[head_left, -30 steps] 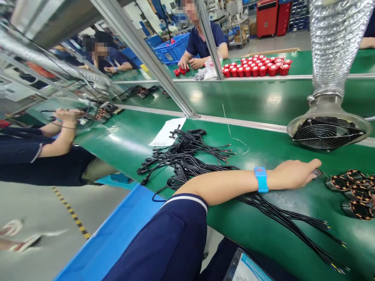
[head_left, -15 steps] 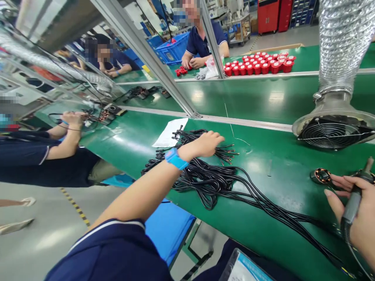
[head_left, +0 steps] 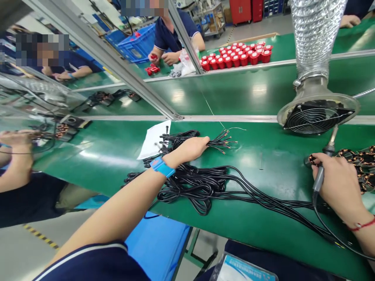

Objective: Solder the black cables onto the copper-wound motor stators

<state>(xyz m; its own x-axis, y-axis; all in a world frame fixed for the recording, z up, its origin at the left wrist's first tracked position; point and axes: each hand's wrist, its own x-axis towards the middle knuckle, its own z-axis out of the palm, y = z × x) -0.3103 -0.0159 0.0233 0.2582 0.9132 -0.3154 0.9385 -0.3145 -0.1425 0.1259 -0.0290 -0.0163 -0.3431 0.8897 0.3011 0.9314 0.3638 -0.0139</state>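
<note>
My left hand (head_left: 190,149), with a blue wrist strap, is closed around the ends of a bundle of black cables (head_left: 205,183) lying on the green belt (head_left: 263,156). Their stripped wire tips (head_left: 224,141) stick out past my fingers. My right hand (head_left: 336,183) grips a soldering iron (head_left: 324,166) like a pen, its cord trailing toward me. Round copper-wound coils (head_left: 361,162) lie just beyond that hand.
A fume extractor fan (head_left: 318,115) on a silver duct stands at the right. A white paper sheet (head_left: 154,138) lies left of the cables. Red cups (head_left: 237,58) sit across the line, where other people work. A co-worker's arm (head_left: 14,156) is at the left.
My left hand went from the coils to the cable bundle and closed on the wire ends. My right hand came into view holding the soldering iron and moved up beside the coils.
</note>
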